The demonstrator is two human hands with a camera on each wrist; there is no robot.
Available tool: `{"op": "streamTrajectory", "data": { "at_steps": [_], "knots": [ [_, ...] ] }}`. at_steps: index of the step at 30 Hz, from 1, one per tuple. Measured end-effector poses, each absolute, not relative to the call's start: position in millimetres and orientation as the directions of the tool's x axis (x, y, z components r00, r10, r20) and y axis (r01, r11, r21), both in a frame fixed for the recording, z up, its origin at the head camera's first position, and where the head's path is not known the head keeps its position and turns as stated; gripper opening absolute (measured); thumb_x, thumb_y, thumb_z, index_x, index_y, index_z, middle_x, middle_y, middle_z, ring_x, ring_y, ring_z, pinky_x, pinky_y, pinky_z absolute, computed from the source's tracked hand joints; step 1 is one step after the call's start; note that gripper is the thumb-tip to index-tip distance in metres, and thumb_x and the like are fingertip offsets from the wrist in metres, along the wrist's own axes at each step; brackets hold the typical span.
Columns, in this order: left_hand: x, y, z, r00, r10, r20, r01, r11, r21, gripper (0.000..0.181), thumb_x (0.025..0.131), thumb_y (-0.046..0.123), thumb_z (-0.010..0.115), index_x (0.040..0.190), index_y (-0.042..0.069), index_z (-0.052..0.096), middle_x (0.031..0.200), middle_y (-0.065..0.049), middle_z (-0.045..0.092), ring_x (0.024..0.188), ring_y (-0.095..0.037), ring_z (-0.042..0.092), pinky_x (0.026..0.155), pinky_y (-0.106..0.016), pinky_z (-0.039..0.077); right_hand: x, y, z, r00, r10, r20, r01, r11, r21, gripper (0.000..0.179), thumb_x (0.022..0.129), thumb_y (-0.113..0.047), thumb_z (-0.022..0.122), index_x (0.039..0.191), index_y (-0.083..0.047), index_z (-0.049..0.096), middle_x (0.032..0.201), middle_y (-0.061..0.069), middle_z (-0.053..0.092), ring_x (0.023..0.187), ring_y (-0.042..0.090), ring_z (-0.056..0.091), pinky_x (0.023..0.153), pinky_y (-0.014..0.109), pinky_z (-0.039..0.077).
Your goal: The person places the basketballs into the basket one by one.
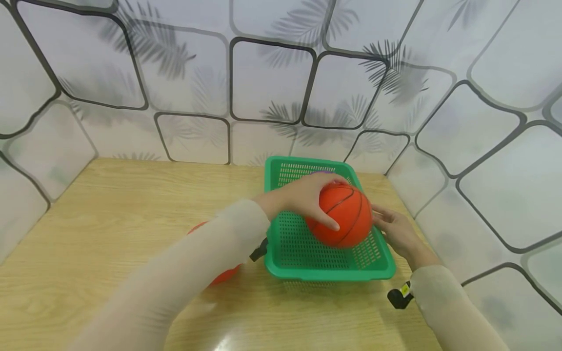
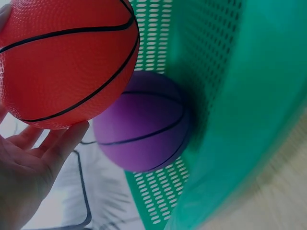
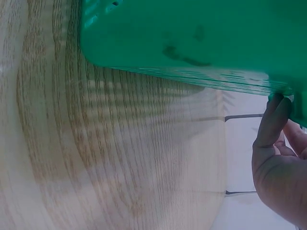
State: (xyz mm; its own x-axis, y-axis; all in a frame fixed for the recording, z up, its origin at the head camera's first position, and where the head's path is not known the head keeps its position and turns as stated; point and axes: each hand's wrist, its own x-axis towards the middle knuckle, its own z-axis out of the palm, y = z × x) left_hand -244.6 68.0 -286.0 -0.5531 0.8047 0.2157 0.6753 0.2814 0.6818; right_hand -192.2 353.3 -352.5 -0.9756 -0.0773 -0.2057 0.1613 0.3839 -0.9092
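A red toy basketball [image 1: 347,217] is in my left hand [image 1: 307,195], its thumb and fingers spread round the ball's left and upper side. The ball is over the inside of a green perforated plastic basket [image 1: 329,274]. Within the basket, at its far end, a purple ball [image 2: 144,127] with dark lines shows fully in the left wrist view and is mostly hidden in the head view. At the basket's right side, my right hand [image 1: 397,235] holds the rim with bent fingers [image 3: 273,122]. Whether the red ball touches the basket cannot be told.
Another red ball [image 1: 226,276] lies on the wooden table [image 1: 131,209] left of the basket, largely covered by my left forearm. Patterned wall covering [image 1: 272,83] stands behind the table and along its left and right sides.
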Motion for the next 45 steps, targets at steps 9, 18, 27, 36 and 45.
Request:
{"op": "streamTrajectory", "data": {
  "at_steps": [9,18,27,36,45],
  "knots": [
    [-234.4,80.1,-300.1,-0.572,0.817,0.072,0.668,0.413,0.619,0.087,0.065,0.049,0.084,0.138,0.023,0.043,0.128,0.003,0.049,0.112,-0.012,0.045,0.082,-0.03,0.051,-191.8,354.5,-353.2,-0.976,-0.087,-0.199,0.154,0.367,-0.917,0.063,0.098,-0.03,0.053,0.149,-0.003,0.027,0.144,0.026,0.036,0.116,0.013,0.05,0.093,0.032,0.046],
    [-231.6,81.9,-314.8,-0.57,0.822,0.016,0.683,0.462,0.566,0.089,0.064,0.051,0.084,0.138,0.024,0.042,0.125,0.0,0.048,0.11,-0.013,0.046,0.082,-0.03,0.051,-190.5,354.4,-352.5,-0.977,-0.096,-0.192,0.143,0.376,-0.915,0.062,0.099,-0.028,0.053,0.15,-0.004,0.025,0.145,0.027,0.034,0.127,0.032,0.042,0.097,0.038,0.044],
    [-226.4,81.7,-323.9,-0.566,0.825,-0.02,0.683,0.482,0.549,0.091,0.064,0.051,0.084,0.14,0.024,0.041,0.131,-0.003,0.045,0.114,-0.015,0.045,0.088,-0.034,0.048,-190.1,353.4,-352.7,-0.975,-0.069,-0.212,0.171,0.378,-0.91,0.065,0.098,-0.029,0.054,0.151,-0.006,0.024,0.148,0.027,0.028,0.135,0.04,0.027,0.105,0.05,0.031],
    [-224.2,82.0,-333.1,-0.564,0.825,-0.031,0.681,0.487,0.547,0.09,0.065,0.05,0.084,0.14,0.024,0.041,0.131,-0.003,0.044,0.112,-0.015,0.045,0.087,-0.033,0.048,-190.8,353.7,-353.5,-0.976,-0.068,-0.209,0.168,0.383,-0.909,0.064,0.099,-0.029,0.053,0.151,-0.007,0.023,0.148,0.027,0.027,0.135,0.04,0.028,0.105,0.05,0.032],
    [-224.1,80.4,-336.3,-0.549,0.836,-0.018,0.692,0.466,0.552,0.096,0.065,0.048,0.085,0.144,0.022,0.037,0.132,-0.005,0.044,0.115,-0.015,0.044,0.091,-0.033,0.046,-190.0,354.4,-355.4,-0.977,-0.073,-0.202,0.158,0.391,-0.907,0.066,0.098,-0.031,0.055,0.151,-0.005,0.024,0.148,0.028,0.027,0.135,0.041,0.026,0.106,0.053,0.029]
  ]
}}
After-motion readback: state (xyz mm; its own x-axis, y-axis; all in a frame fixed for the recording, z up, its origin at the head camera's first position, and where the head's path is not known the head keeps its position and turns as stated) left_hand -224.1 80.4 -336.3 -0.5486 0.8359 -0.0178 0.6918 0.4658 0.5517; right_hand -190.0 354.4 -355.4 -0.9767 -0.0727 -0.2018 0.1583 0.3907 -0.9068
